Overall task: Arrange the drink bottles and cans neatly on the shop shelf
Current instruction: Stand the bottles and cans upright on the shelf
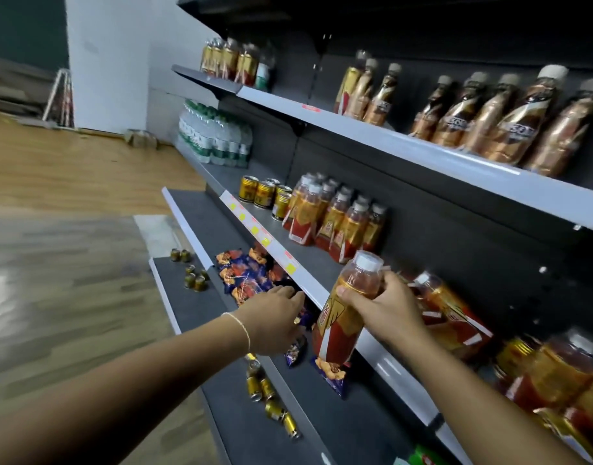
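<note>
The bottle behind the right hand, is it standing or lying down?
Lying down. The bottle rests on its side on the shelf, white cap toward the right hand.

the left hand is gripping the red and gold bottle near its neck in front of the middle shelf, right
Wrong hand: the head view shows the right hand gripping the red and gold bottle near its neck in front of the middle shelf.

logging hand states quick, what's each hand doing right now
Left hand: open, holding nothing.
Right hand: gripping a red and gold drink bottle.
</note>
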Available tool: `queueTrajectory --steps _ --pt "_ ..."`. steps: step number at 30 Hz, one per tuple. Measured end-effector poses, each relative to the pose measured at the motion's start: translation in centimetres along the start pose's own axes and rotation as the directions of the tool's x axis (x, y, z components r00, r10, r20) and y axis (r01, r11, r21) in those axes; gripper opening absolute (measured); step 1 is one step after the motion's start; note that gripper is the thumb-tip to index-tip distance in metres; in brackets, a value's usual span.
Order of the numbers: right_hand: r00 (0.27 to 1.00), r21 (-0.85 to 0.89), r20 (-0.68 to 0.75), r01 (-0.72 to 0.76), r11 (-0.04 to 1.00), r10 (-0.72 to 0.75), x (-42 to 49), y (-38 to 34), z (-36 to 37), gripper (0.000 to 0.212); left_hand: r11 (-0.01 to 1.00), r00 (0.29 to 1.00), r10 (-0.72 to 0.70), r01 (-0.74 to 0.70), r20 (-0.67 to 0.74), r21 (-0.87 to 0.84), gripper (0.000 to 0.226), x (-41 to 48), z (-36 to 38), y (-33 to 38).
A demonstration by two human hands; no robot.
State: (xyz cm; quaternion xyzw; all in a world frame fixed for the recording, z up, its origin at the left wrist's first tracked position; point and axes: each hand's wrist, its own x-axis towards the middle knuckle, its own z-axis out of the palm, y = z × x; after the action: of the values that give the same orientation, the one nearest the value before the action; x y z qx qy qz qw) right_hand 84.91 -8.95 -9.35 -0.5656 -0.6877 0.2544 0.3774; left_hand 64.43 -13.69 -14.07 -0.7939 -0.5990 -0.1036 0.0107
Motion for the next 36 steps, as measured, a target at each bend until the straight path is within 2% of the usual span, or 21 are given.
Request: queueTrajectory --steps 3,9,11,14,19,24,28,36 --pt "1.0 0.022 0.001 0.013 1.0 -0.013 3.9 -0.1 1.6 0.046 1.0 1.0 -0.019 0.019 -0.002 -0.002 0.052 2.7 0.1 -2.2" --pt "1.0 0.023 0.027 0.008 1.0 -0.008 12.4 0.0 4.1 0.063 0.999 0.999 -0.053 0.053 0.007 -0.007 0.044 9.1 0.0 -6.3" --pt "1.0 0.027 0.007 0.011 1.0 -0.012 15.2 -0.2 4.8 0.07 0.999 0.999 -0.053 0.053 -0.011 -0.004 0.048 11.4 0.2 -7.6" --pt "0.999 0.045 -0.031 0.026 0.999 -0.025 19.2 -0.1 6.0 0.069 0.998 0.998 -0.064 0.064 -0.02 -0.008 0.057 14.5 0.4 -9.5" --pt "0.999 0.037 -0.044 0.027 0.999 -0.026 24.4 0.7 7.9 0.071 0.997 0.997 -0.074 0.074 -0.017 -0.02 0.06 18.3 1.4 -11.6" --pt "0.996 -0.014 -0.081 0.045 0.999 -0.046 27.7 1.8 9.5 0.058 0.997 0.996 -0.075 0.073 -0.045 -0.035 0.061 20.7 2.2 -13.0" --pt "0.991 -0.089 -0.125 0.038 0.995 -0.049 29.2 2.2 10.7 0.062 0.996 0.996 -0.074 0.072 -0.042 -0.052 0.059 22.1 2.5 -13.8" --pt "0.98 -0.167 -0.183 0.041 0.985 -0.072 31.2 2.2 12.2 0.058 0.998 0.998 -0.017 0.014 -0.052 -0.055 0.059 24.7 2.8 -16.2"
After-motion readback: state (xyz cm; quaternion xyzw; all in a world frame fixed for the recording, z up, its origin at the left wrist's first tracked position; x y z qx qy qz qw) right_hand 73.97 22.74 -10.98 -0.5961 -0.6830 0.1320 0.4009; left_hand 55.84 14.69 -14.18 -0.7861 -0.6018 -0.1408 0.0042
